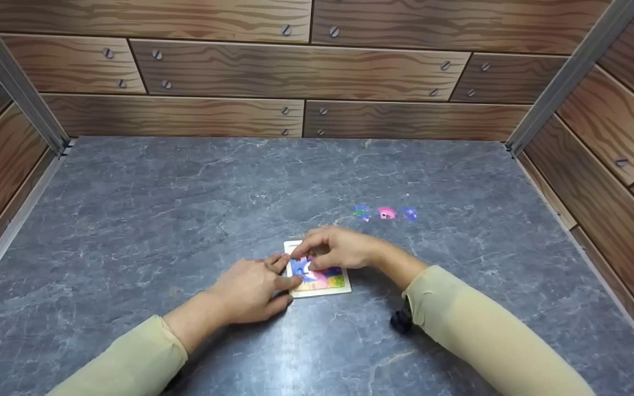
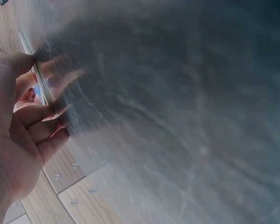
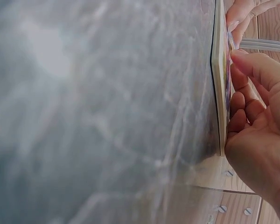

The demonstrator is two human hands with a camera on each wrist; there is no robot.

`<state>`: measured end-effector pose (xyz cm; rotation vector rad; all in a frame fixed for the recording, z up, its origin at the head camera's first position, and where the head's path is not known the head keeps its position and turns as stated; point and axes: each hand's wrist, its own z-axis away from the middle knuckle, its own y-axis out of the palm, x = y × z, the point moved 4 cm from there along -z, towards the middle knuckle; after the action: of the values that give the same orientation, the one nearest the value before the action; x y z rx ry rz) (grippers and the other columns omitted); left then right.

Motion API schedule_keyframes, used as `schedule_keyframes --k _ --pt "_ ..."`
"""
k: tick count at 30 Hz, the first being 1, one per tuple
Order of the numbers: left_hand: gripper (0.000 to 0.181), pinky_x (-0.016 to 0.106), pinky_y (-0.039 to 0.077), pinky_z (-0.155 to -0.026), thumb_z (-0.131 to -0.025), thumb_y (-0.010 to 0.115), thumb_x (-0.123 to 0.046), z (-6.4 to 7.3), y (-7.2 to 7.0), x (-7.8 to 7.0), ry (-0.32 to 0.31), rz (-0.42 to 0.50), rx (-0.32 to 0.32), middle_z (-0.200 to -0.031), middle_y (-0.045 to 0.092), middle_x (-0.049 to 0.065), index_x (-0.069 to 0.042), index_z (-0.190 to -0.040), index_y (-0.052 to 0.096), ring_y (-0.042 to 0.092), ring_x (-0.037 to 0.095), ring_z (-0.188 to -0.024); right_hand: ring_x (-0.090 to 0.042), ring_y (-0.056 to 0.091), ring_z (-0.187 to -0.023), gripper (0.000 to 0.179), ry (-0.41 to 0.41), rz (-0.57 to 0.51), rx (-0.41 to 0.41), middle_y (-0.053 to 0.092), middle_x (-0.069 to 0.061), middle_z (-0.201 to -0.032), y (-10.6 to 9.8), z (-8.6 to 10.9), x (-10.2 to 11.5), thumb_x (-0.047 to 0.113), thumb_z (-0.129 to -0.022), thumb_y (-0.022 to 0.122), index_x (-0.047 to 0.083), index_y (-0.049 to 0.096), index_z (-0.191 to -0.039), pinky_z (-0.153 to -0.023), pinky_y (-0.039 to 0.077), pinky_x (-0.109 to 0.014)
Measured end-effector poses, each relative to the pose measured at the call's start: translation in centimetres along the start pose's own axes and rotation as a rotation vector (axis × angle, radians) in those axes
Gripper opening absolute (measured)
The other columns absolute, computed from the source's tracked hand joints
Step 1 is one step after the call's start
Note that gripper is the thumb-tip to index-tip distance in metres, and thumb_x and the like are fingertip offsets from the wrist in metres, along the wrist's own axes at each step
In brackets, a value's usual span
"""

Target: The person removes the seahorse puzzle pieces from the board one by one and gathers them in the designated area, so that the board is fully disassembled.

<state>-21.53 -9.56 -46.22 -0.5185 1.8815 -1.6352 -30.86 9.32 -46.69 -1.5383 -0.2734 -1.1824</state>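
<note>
A small jigsaw puzzle board [image 1: 322, 294] with a pale frame and a colourful picture lies flat on the table, under both hands. My left hand [image 1: 253, 289] rests at its left edge, with the index finger reaching onto the picture and the other fingers along the frame. Over the upper part of the board, my right hand [image 1: 342, 247] pinches a puzzle piece [image 3: 231, 42] between thumb and fingers. That piece stands slightly tilted at the picture's surface; the fingers hide much of it. In the left wrist view, the left hand [image 2: 23, 112] touches the board's edge.
Beyond the right hand, three loose puzzle pieces lie in a row: a blue-green one [image 1: 362, 213], a pink one with an eye [image 1: 387, 213] and a blue one [image 1: 410, 213]. Wood-patterned walls [image 1: 295, 71] enclose the grey marbled table [image 1: 185, 192] at the back and sides.
</note>
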Motion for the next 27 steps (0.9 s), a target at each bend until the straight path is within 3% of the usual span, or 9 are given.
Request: schedule_keyframes --k 14,22,27 --pt "0.042 0.057 0.059 -0.094 -0.105 0.062 -0.037 -0.02 -0.32 0.03 -0.013 0.008 0.022 -0.149 0.056 0.028 -0.02 -0.143 0.071 0.062 0.041 -0.132 -0.016 0.061 -0.111 0.038 0.013 -0.043 -0.01 0.07 -0.003 -0.12 -0.1 -0.11 0.1 0.003 -0.091 0.073 0.008 0.076 -0.129 -0.103 0.046 -0.034" --pt "0.042 0.057 0.059 -0.094 -0.105 0.063 -0.037 0.02 -0.22 0.06 -0.02 0.002 0.018 -0.148 0.057 0.028 -0.021 -0.142 0.071 0.062 0.04 -0.133 -0.015 0.063 -0.107 0.037 0.035 -0.134 -0.022 0.071 -0.007 -0.12 0.11 -0.18 -0.16 0.0 -0.091 0.073 0.003 0.075 -0.128 -0.097 0.051 -0.03" --pt "0.041 0.057 0.06 -0.091 -0.105 0.063 -0.037 -0.04 -0.11 0.05 -0.018 0.004 0.017 -0.148 0.057 0.029 -0.022 -0.142 0.072 0.063 0.041 -0.13 -0.015 0.065 -0.106 0.036 0.074 -0.184 -0.045 0.073 -0.003 -0.12 -0.01 0.07 -0.17 0.001 -0.091 0.073 0.004 0.075 -0.127 -0.096 0.052 -0.03"
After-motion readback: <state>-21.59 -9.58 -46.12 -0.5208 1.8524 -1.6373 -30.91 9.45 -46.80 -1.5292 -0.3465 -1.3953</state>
